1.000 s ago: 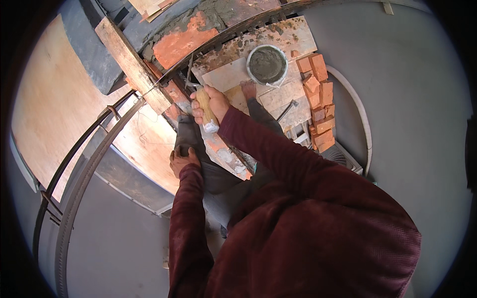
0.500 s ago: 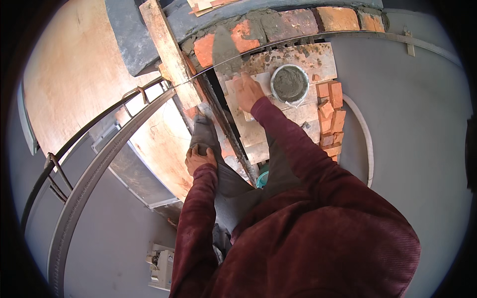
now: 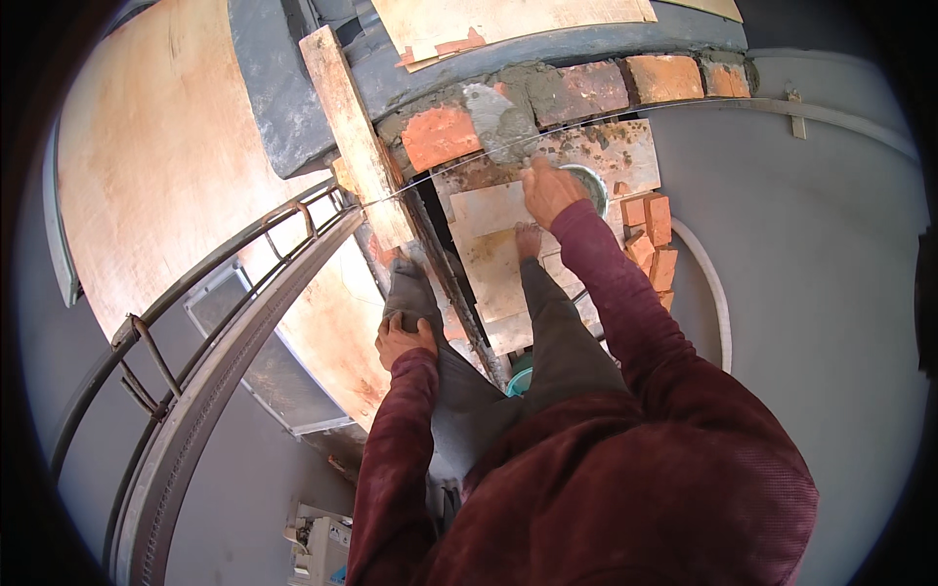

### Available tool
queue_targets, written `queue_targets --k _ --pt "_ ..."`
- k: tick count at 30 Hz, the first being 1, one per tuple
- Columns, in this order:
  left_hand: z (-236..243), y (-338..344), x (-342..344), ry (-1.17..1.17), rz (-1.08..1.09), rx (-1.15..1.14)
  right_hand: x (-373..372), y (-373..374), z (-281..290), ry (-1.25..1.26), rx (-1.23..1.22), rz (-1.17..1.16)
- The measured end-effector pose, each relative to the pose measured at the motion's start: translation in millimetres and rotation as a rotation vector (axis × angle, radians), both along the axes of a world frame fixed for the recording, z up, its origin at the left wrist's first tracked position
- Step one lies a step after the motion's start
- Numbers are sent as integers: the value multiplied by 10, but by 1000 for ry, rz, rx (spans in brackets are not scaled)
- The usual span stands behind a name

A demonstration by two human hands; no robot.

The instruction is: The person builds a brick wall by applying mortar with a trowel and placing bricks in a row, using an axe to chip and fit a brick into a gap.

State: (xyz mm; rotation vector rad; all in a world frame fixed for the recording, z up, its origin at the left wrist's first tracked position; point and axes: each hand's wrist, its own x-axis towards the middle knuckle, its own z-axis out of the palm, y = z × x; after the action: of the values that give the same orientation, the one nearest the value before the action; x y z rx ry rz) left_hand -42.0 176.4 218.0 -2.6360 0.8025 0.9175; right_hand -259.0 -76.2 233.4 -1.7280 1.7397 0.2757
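My right hand [image 3: 552,188] is closed round what looks like a trowel's handle, which the fingers hide. The trowel's grey, mortar-smeared blade [image 3: 498,122] points away from me, over the near face of a row of orange bricks [image 3: 664,78] bedded in wet mortar. Just right of that hand, and partly behind it, stands a bucket [image 3: 599,190]. My left hand [image 3: 403,339] rests on my bent left leg, with its fingers apart and nothing held. A thin string [image 3: 445,173] runs along the bricks' near edge.
Loose bricks [image 3: 661,234] are stacked right of the boards [image 3: 489,278] beneath me. An upright-looking wooden plank [image 3: 352,127] crosses the left end of the brick row. Curved metal rails [image 3: 234,322] sweep along the left. A pale hose or pipe [image 3: 713,278] curves at the right.
My right hand and the trowel have moved right, and the hand now covers part of the bucket. My view has shifted, showing more beyond the bricks. My left hand stays on the leg.
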Motion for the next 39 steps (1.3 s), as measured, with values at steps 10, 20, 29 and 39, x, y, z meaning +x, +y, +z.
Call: queue_targets --k 10,20,29,39 --pt "-14 159 31 -4 -76 -26 -1604 738 -16 -137 -284 -3" --pt "-42 562 34 75 -272 -116 -3155 1373 -2485 340 336 -51" --pt "-7 482 -89 10 -405 -2 -2766 947 -3657 240 432 -383" --pt "-1 303 -116 7 -377 4 -2471 2096 -5039 -644 269 -916"
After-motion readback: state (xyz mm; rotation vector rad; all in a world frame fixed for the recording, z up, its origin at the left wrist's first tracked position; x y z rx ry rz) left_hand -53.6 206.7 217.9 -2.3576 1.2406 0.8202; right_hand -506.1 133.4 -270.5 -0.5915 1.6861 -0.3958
